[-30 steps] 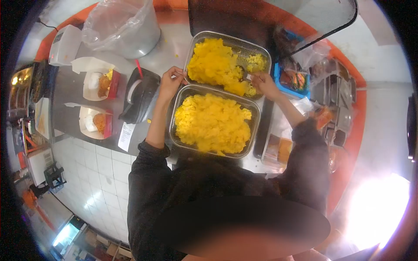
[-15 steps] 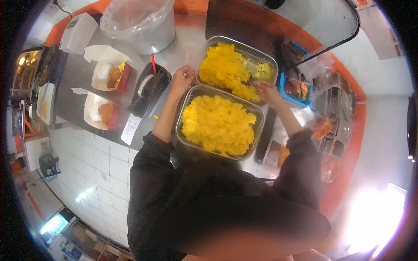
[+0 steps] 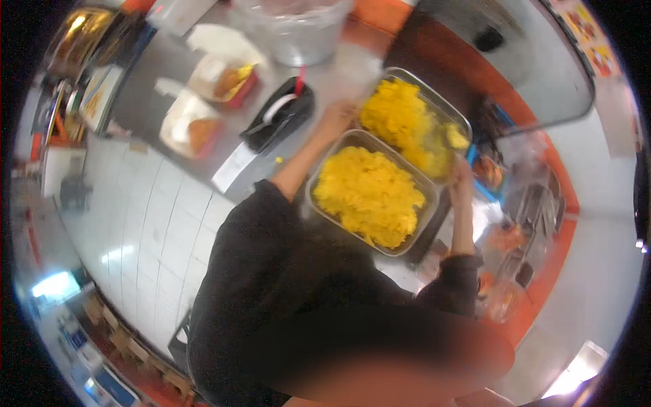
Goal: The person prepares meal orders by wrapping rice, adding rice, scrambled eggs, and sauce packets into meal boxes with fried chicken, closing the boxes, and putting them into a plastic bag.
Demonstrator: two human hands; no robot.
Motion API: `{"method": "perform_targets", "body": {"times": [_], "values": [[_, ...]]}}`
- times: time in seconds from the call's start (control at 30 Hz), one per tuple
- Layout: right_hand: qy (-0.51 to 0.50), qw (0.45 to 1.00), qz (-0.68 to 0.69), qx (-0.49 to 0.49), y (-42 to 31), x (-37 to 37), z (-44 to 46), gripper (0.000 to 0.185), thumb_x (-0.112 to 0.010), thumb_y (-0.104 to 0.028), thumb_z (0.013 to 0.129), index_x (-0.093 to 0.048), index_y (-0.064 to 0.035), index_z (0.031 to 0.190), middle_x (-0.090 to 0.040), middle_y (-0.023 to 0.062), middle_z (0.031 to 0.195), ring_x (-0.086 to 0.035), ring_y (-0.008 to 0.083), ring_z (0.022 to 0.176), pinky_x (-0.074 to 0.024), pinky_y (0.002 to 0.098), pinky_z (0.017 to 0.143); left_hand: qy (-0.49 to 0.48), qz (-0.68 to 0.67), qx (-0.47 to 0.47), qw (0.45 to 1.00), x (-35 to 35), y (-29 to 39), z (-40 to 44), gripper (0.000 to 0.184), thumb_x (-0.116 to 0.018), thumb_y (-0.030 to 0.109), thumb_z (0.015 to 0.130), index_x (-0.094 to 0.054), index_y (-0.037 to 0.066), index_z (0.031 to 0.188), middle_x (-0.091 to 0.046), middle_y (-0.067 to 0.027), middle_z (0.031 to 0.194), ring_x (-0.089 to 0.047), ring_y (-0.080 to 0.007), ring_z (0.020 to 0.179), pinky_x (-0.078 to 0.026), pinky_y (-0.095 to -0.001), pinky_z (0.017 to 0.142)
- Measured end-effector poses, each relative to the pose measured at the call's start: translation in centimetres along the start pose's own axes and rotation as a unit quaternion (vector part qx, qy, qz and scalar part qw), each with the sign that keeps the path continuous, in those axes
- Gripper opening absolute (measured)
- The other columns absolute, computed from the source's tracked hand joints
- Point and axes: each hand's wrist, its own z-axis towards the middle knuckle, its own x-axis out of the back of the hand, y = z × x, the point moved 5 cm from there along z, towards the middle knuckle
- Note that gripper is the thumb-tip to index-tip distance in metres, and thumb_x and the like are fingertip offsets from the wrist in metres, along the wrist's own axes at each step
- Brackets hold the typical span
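Note:
Two metal trays lie side by side, both with yellow scrambled-egg-like food. The far tray (image 3: pixel 442 100) has a thinly covered patch toward its right end, and the near tray (image 3: pixel 435 192) is heaped with food (image 3: pixel 369 193). My left hand (image 3: pixel 341 114) is closed at the left rim of the far tray, its fingertips blurred. At the right end of the far tray is my right hand (image 3: pixel 461 173), smeared by motion; whatever it holds cannot be made out now.
At the left stand two open food boxes (image 3: pixel 234 85) (image 3: pixel 196 130), a black holder (image 3: pixel 279 114) with a red-handled tool, and a paper slip (image 3: pixel 234 167). A lined bucket (image 3: pixel 298 34) is behind them. A blue basket (image 3: pixel 489 178) and metal containers (image 3: pixel 539 210) are at the right.
The whole view has turned, so trays and boxes appear shifted right and tilted. My right hand has moved from inside the far tray's food to its right end. My left hand remains at the rim.

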Motion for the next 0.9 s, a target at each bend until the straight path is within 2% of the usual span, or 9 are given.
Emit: {"method": "perform_targets", "body": {"times": [0.07,0.27,0.37,0.43,0.63,0.73,0.77,0.8,0.9], "values": [[0.030,0.993,-0.067,0.092,-1.1,0.2,-0.4,0.019,-0.051,-0.021,0.093,-0.057,-0.0081,0.106,-0.036,-0.0093,0.065,-0.030,0.0021,0.051,-0.0225,0.0174,0.044,0.126,0.067,-0.085,0.986,1.2,3.5,-2.4,0.031,-0.059,0.023,0.086,-0.053,0.005,0.110,-0.059,-0.0099,0.097,-0.061,-0.0160,0.084,-0.048,-0.0292,0.073],[-0.006,0.985,-0.081,0.150,-6.6,-12.2,-8.2,0.013,-0.053,-0.020,0.092,-0.052,-0.0088,0.099,-0.039,-0.0051,0.062,-0.031,0.0047,0.051,-0.0248,0.0207,0.045,0.010,-0.015,-0.078,0.997,8.3,11.2,-12.4,0.024,-0.056,0.017,0.088,-0.055,0.005,0.109,-0.060,-0.0085,0.099,-0.060,-0.0164,0.086,-0.047,-0.0303,0.076],[0.024,0.986,-0.123,0.111,-4.7,-21.4,-12.9,0.028,-0.049,-0.018,0.094,-0.052,-0.0035,0.118,-0.041,-0.0051,0.066,-0.031,0.0048,0.052,-0.0254,0.0190,0.048,-0.021,-0.046,-0.010,0.999,14.1,9.3,-17.4,0.021,-0.055,0.016,0.088,-0.058,0.004,0.105,-0.062,-0.0086,0.095,-0.059,-0.0152,0.081,-0.048,-0.0300,0.072],[-0.194,0.979,-0.057,0.019,-0.6,-26.7,-14.1,0.017,-0.054,-0.017,0.090,-0.055,-0.0048,0.102,-0.048,-0.0027,0.071,-0.039,0.0060,0.053,-0.0312,0.0190,0.047,0.036,-0.091,0.030,0.995,19.0,7.3,-20.2,0.020,-0.054,0.015,0.089,-0.058,0.003,0.105,-0.063,-0.0080,0.095,-0.058,-0.0136,0.077,-0.048,-0.0287,0.069],[-0.360,0.902,0.031,-0.237,16.4,-41.9,-16.0,0.029,-0.049,-0.015,0.093,-0.052,-0.0014,0.118,-0.052,-0.0003,0.083,-0.046,0.0085,0.068,-0.0398,0.0227,0.061,0.258,-0.054,0.121,0.957,31.0,1.2,-25.9,0.018,-0.050,0.014,0.092,-0.059,0.003,0.103,-0.064,-0.0038,0.093,-0.057,-0.0103,0.076,-0.049,-0.0257,0.068],[-0.316,0.934,-0.038,-0.159,19.8,-47.9,-14.4,0.039,-0.048,-0.010,0.091,-0.043,0.0046,0.127,-0.047,0.0022,0.075,-0.043,0.0105,0.064,-0.0362,0.0212,0.061,0.286,-0.078,0.113,0.948,34.4,-0.1,-27.2,0.018,-0.050,0.015,0.093,-0.060,0.003,0.103,-0.063,-0.0036,0.090,-0.057,-0.0100,0.074,-0.048,-0.0254,0.066],[-0.334,0.890,-0.301,0.073,20.2,-49.1,-13.1,0.040,-0.048,-0.008,0.089,-0.043,0.0044,0.127,-0.048,0.0064,0.080,-0.047,0.0177,0.068,-0.0408,0.0261,0.064,0.287,-0.066,0.111,0.949,35.2,-0.4,-27.5,0.018,-0.050,0.015,0.093,-0.060,0.003,0.103,-0.063,-0.0037,0.088,-0.057,-0.0102,0.073,-0.047,-0.0249,0.066],[-0.313,0.734,-0.526,0.295,20.9,-50.3,-12.9,0.041,-0.048,-0.006,0.087,-0.042,0.0041,0.127,-0.050,0.0107,0.084,-0.051,0.0249,0.072,-0.0454,0.0311,0.068,0.287,-0.054,0.110,0.950,35.7,-0.7,-27.7,0.018,-0.050,0.015,0.093,-0.060,0.003,0.103,-0.063,-0.0038,0.087,-0.057,-0.0105,0.071,-0.046,-0.0244,0.065],[-0.239,0.545,-0.682,0.425,24.3,-51.9,-13.3,0.054,-0.047,0.002,0.080,-0.035,0.0038,0.133,-0.047,0.0178,0.091,-0.051,0.0318,0.084,-0.0456,0.0356,0.074,0.282,-0.060,0.120,0.950,36.3,-0.7,-27.8,0.018,-0.050,0.015,0.093,-0.060,0.003,0.102,-0.063,-0.0039,0.085,-0.057,-0.0109,0.069,-0.045,-0.0237,0.064]]}}
